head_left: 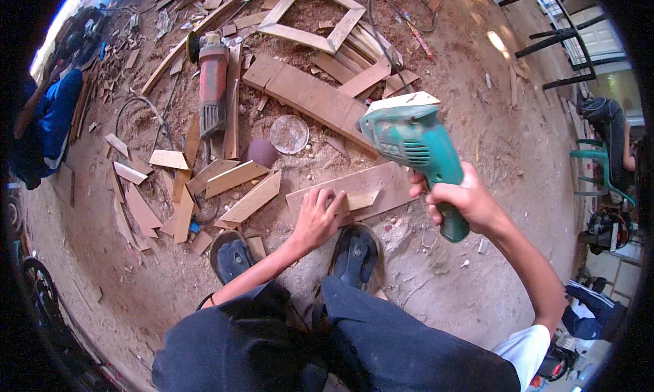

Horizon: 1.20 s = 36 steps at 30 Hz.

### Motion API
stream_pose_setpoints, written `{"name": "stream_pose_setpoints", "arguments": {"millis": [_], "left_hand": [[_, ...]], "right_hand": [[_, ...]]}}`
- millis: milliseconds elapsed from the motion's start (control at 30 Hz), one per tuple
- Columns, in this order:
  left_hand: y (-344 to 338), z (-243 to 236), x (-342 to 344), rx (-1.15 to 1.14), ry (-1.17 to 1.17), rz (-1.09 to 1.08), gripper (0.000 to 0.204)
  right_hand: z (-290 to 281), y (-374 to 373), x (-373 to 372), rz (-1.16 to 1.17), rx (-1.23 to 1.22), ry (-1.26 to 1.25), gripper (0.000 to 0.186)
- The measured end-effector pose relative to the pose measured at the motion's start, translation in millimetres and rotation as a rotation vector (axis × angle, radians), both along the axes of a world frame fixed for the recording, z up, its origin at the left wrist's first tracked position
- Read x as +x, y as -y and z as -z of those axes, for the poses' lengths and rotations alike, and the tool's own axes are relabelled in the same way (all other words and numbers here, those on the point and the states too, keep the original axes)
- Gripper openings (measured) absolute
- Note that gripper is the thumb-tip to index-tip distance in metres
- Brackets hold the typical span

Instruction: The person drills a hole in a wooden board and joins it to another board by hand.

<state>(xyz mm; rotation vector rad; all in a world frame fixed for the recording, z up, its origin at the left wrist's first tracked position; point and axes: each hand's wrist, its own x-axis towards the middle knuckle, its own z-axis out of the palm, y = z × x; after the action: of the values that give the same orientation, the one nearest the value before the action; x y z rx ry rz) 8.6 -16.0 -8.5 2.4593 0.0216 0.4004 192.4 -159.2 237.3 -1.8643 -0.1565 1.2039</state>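
My right hand (458, 196) is closed round the grip of a green power drill (415, 138), raised above the ground with its front toward the left. A pale strip runs along the drill's top; I cannot tell if it is part of the tool. My left hand (319, 217) rests low between my feet, fingers bent over a short wooden piece with a slanted end (361, 199). That piece lies on a flat wooden board (390, 179) on the ground. The fingertips hide its left end.
Angle-cut wood strips (248, 198) lie scattered at left, near a red and grey angle grinder (213, 85). Beyond are a clear round lid (289, 134), a long thick plank (300, 91) and a four-sided wooden frame (327, 41). A person (58, 126) sits far left. A green chair (593, 164) stands right.
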Motion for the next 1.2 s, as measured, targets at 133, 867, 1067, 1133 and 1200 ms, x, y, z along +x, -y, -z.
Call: {"name": "stream_pose_setpoints", "arguments": {"millis": [133, 867, 1067, 1133, 1200], "left_hand": [[-6.7, -2.1, -4.6, 0.006, -0.046, -0.066, 0.055], [-28.4, 5.0, -11.0, -0.07, 0.032, -0.117, 0.05], [-32.1, 1.6, -16.8, -0.045, 0.0, -0.138, 0.048], [-26.5, -10.3, -9.5, -0.024, -0.003, -0.156, 0.045], [-18.8, -21.3, 7.5, -0.017, 0.037, -0.133, 0.043]], "right_hand": [[-21.8, 19.3, -21.4, -0.02, 0.022, -0.003, 0.034], [-9.5, 88.6, -83.3, 0.232, 0.023, -0.1, 0.044], [-39.2, 90.2, -40.3, 0.289, -0.036, 0.379, 0.047], [-48.0, 91.6, -32.8, 0.374, 0.038, 0.494, 0.052], [-53.2, 93.0, -29.6, 0.446, 0.102, 0.517, 0.055]]}}
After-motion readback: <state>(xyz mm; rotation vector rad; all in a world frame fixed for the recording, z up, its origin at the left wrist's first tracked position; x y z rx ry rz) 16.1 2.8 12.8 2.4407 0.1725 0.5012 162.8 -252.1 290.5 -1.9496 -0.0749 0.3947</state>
